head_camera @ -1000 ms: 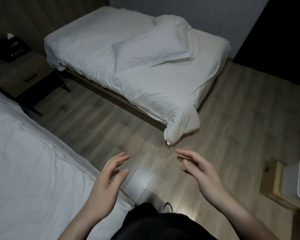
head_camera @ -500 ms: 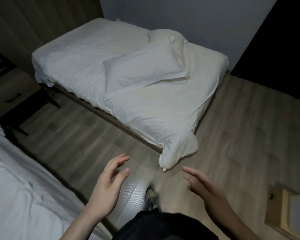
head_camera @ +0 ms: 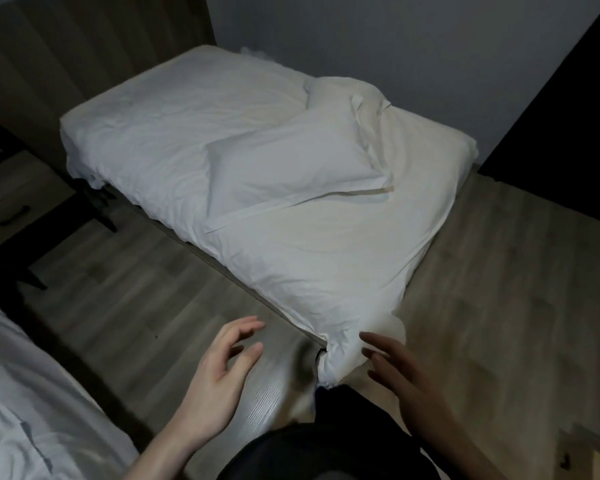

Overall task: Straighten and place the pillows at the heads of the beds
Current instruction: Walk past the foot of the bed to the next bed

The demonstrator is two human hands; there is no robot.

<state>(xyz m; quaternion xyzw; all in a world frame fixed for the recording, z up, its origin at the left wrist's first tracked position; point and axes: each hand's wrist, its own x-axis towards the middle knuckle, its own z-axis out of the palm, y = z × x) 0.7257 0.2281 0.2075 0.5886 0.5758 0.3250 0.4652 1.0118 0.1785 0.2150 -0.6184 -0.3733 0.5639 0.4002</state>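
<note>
A bed (head_camera: 146,140) with white bedding is standing against the far wall (head_camera: 395,46), running from upper left to lower right across the view. Two white pillows are lying on it toward its right half. The front pillow (head_camera: 291,171) is lying flat and slightly askew on the duvet (head_camera: 309,258), its flanged edge pointing toward the near side of the bed. The rear pillow (head_camera: 343,95) is sitting just behind it, touching it and partly covered by it, close to the wall. The lower corner of the duvet is hanging over the bed's near corner and bunching down toward the wooden floor (head_camera: 499,306).

The left hand (head_camera: 219,379) is hovering over the floor in the gap between the two beds, palm turned inward, fingers spread and lightly curled, gripping nothing. The right hand (head_camera: 406,375) is hovering beside it in shadow, fingers extended and apart, also gripping nothing; its fingertips are appearing just in front of the hanging duvet corner, and contact cannot be confirmed.

A second bed (head_camera: 21,393) with white bedding is occupying the lower left corner. A dark nightstand (head_camera: 14,192) is standing between the two beds at the left edge. The person's dark clothing (head_camera: 326,452) is filling the bottom centre.
</note>
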